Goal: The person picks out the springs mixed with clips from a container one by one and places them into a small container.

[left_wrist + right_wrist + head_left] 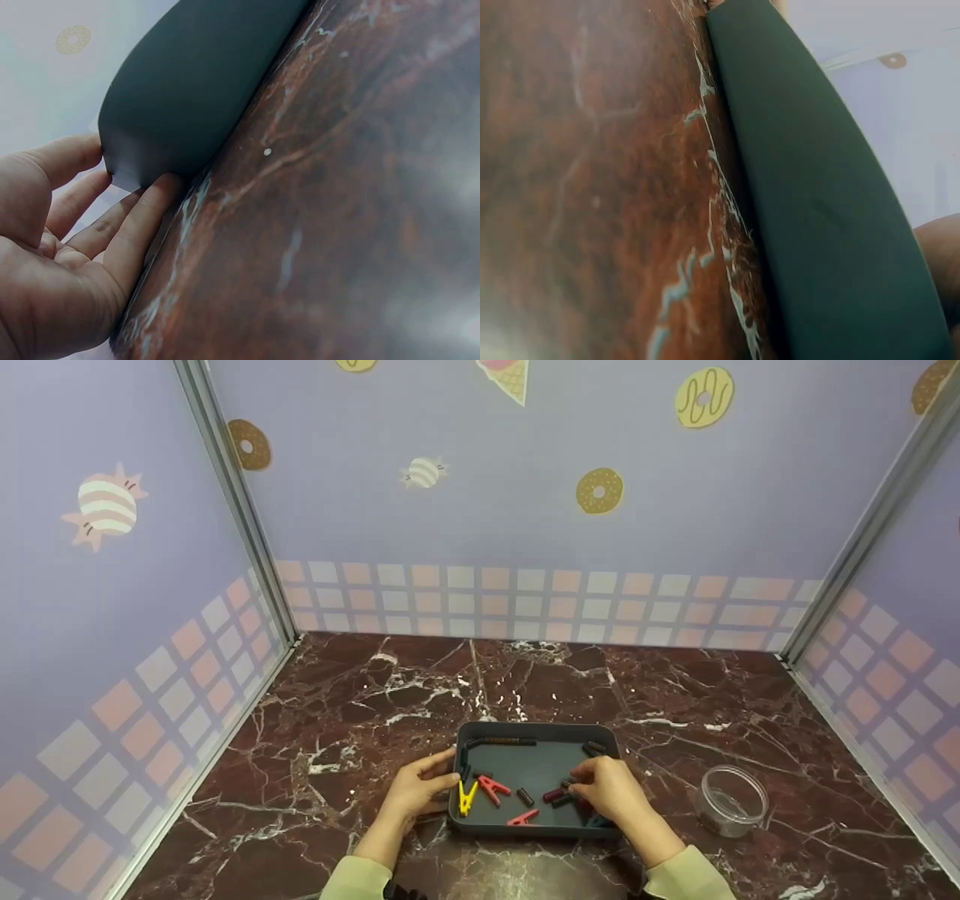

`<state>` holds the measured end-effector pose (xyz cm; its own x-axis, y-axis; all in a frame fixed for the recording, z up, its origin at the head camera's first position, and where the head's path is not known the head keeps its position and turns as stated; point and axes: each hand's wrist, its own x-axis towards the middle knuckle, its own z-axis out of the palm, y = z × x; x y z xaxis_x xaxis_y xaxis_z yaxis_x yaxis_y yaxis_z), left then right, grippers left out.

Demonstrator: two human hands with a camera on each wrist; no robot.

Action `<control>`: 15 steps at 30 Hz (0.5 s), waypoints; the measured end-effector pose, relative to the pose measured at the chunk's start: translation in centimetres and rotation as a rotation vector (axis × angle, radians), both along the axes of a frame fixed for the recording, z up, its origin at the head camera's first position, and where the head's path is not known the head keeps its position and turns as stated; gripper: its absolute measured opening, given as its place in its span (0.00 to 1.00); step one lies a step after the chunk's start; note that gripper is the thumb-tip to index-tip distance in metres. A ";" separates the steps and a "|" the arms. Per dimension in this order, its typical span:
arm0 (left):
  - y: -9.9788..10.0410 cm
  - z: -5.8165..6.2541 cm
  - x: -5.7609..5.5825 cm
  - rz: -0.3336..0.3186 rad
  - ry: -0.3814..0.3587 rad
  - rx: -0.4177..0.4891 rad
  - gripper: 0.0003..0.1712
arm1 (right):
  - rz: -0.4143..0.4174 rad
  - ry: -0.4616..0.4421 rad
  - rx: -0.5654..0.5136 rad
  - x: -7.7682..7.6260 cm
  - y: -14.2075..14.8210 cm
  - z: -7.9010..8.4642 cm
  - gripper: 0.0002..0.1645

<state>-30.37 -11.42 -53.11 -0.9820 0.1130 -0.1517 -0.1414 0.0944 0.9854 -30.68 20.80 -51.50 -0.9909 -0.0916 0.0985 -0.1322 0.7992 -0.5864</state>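
While the left hand (420,790), partly closed, grips the grey tray (531,765) on the worktop (360,697), the right hand (611,789) bends over small dark pieces (562,800) inside; cannot make out whether its grip holds one.

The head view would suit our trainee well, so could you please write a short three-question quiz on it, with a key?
1. True or false: the clear tub stands outside the tray.
2. Choose one: the left hand touches A, the tub; B, the tray.
3. Count: how many yellow clips show in the tray?

Key: 1. True. 2. B. 3. One.
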 end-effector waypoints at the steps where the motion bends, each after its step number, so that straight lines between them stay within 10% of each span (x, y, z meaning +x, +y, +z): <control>1: 0.0 0.0 0.0 -0.002 0.001 0.002 0.33 | 0.003 -0.004 0.002 -0.1 0.0 0.0 0.10; 15: 0.0 -0.1 -0.2 0.000 -0.011 0.031 0.32 | 0.015 0.004 0.007 -0.5 -0.1 -0.1 0.07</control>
